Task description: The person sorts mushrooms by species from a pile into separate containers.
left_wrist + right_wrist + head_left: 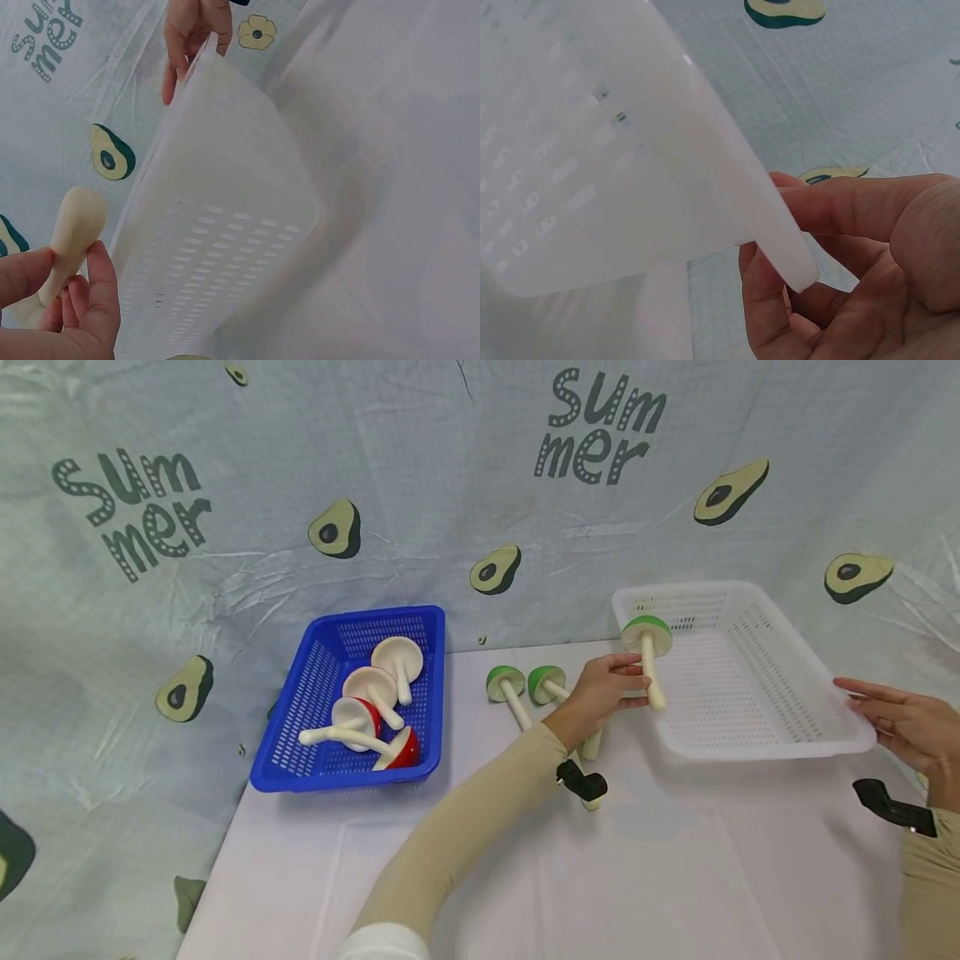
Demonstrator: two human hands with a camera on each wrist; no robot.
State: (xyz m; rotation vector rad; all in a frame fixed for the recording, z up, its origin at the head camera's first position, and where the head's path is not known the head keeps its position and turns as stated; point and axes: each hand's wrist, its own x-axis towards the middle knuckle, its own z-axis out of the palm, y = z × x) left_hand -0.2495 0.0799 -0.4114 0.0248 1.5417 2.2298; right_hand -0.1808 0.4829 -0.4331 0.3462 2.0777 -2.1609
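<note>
My left hand (606, 693) pinches the stem of a toy mushroom (649, 660) with a green cap. The mushroom stands cap up, overlapping the left rim of a white perforated plastic basket (798, 747) in the head view. In the left wrist view the pale stem (79, 217) sits between thumb and fingers. At the basket's right end, my right hand (911, 722) grips the rim, and the right wrist view has its thumb and fingers (832, 206) on either side of that rim. Two more green-capped mushrooms (504, 683) lie beside my left forearm, their stems partly hidden.
To the left stands a blue perforated basket (438, 693) containing several mushrooms (397, 660), two of them showing red caps. A white cloth (637, 877) covers the table. Behind it hangs a pale curtain (420, 460) printed with avocados and lettering.
</note>
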